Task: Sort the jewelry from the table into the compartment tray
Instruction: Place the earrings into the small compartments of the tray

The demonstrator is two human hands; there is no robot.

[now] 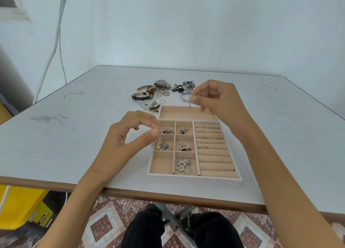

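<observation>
Jewelry tray point(194, 177) half filled: left hand point(130, 133) pinches a beaded chain point(160, 135), right hand point(214, 100) pinches an earring point(190, 100); each probably needs lowering into a compartment

Tray point(194, 178) on table point(74, 135) — jewelry pile point(164, 92) behind

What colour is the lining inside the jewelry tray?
A pale peachy beige lines the tray, seen in the head view, the only one.
</observation>
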